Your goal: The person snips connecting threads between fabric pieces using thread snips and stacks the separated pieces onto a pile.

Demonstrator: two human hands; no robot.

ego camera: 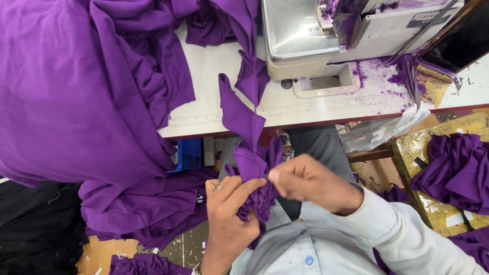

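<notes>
Both hands pinch the purple fabric strip (248, 153) below the counter's (214, 66) near edge: left hand (229, 214) clenched on its bunched end, right hand (305, 181) gripping alongside; strip runs up toward the sewing machine (305, 35).

The cloth pile (76, 91) ran off the top and left edges and hid the table's (214, 66) left part. The machine (326, 35) was cut off at the top. The strip (249, 153) covered the left hand's (229, 214) fingertips.
</notes>
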